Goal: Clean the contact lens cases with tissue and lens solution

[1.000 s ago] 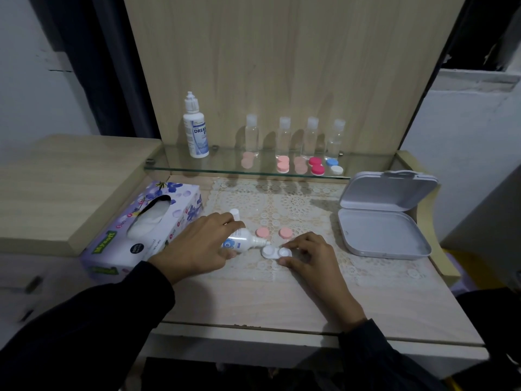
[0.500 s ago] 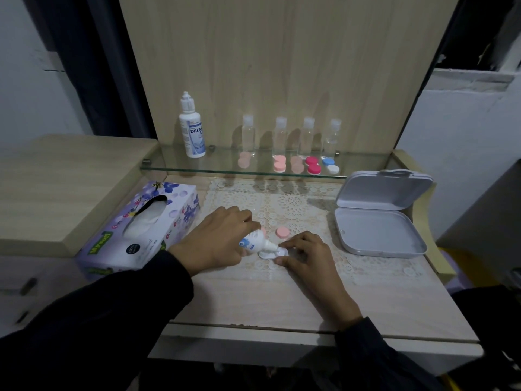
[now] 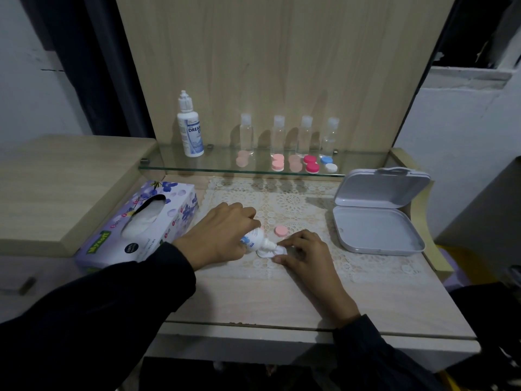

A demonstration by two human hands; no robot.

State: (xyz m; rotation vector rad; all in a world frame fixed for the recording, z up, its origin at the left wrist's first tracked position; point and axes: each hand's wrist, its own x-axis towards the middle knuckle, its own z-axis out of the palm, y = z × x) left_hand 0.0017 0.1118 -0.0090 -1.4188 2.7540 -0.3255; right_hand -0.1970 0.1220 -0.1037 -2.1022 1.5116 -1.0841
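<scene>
Dim light is falling on the wooden worktop. Left hand is gripping the small solution bottle, nozzle angling down at the white lens case. Right hand is pinching that case, partly hiding it. One pink cap is lying just behind.

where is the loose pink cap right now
In the head view the pink cap lies on the lace mat, just beyond the right hand and right of the small bottle in the left hand.

Small white solution bottle tilted nozzle-down over open white lens case, pink cap just behind
</scene>
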